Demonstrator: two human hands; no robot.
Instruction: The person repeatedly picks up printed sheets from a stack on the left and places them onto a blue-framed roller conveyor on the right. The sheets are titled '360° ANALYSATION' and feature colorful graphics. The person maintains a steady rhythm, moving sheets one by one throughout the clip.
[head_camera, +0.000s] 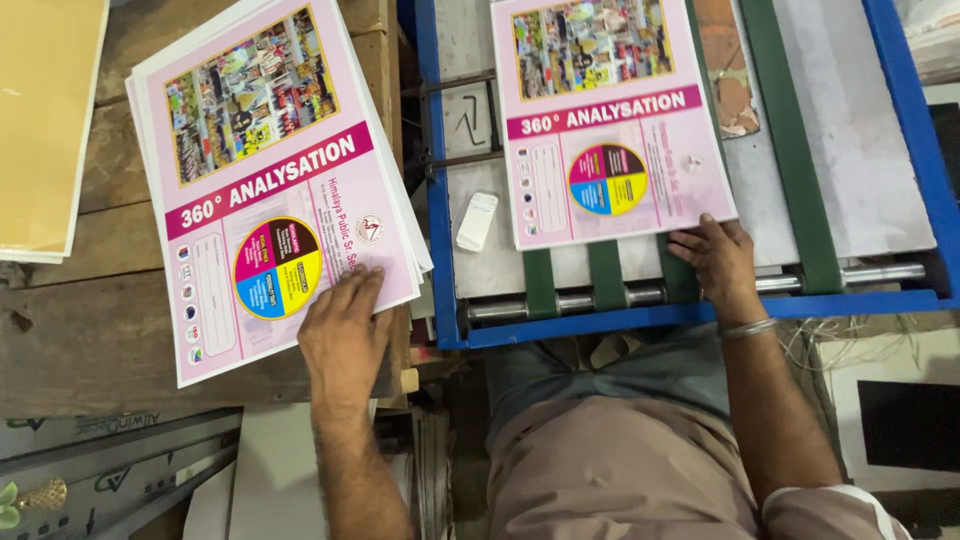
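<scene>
A stack of printed sheets (270, 170) lies on the surface (90, 330) at left, a single sheet (610, 120) on the machine bed (850, 130) at right.

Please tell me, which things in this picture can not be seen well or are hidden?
Head view, all of it:
- The stack of pink sheets: how many lie under the top one is hidden; only the edges show.
- The single pink sheet on the blue-framed machine: its top is cut off by the frame edge.
- The right hand: whether its fingers pinch the sheet or only press it.
- The left hand: the palm side is hidden.
- The small white object: too small to identify.
</scene>
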